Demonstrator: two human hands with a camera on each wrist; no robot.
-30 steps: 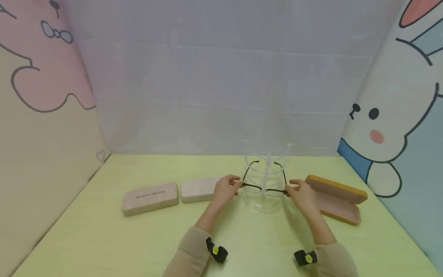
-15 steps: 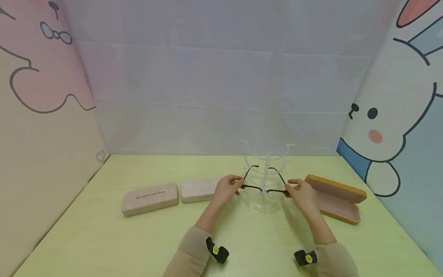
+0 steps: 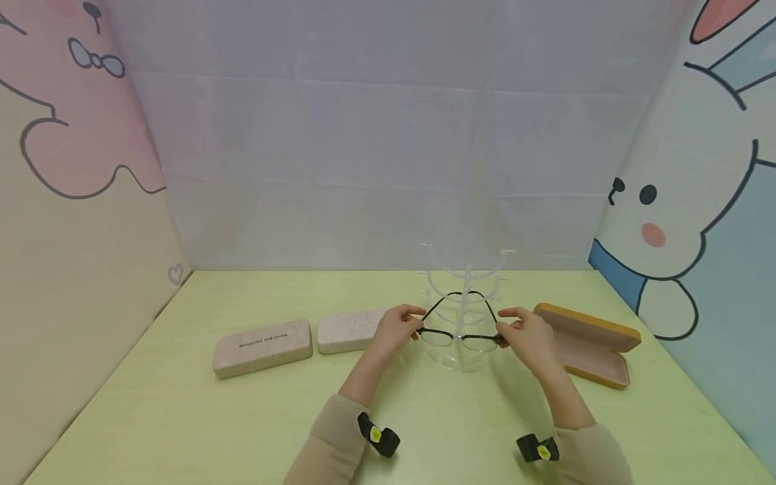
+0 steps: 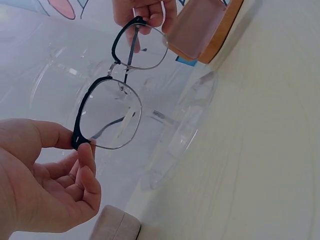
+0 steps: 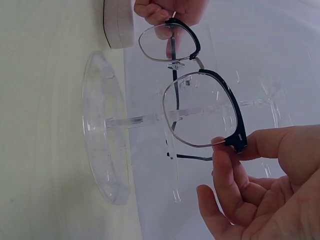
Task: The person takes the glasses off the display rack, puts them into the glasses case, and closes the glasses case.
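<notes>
A pair of eyeglasses [image 3: 441,332] with dark upper rims and thin metal lower rims is between both hands, temples unfolded and pointing away. My left hand [image 3: 395,328] pinches its left front corner; thumb and finger show at the dark end piece in the left wrist view. The other corner is pinched by my right hand [image 5: 265,185]. Directly behind the glasses stands a clear tiered eyeglass display stand [image 3: 467,276], its temples overlapping the lower tiers. Whether the frame touches the stand I cannot tell.
To the right, an orange glasses case [image 3: 591,337] lies open, pinkish inside. Two pale closed glasses cases stand at left: a lettered one [image 3: 263,349] and a marbled one [image 3: 345,331] partly behind the left hand. Printed cloth walls enclose the table [image 3: 242,431].
The far ends of the temples have come together behind the stand's post, having been apart a second ago. The eyeglasses have shifted slightly left and toward me; both hands keep their pinch.
</notes>
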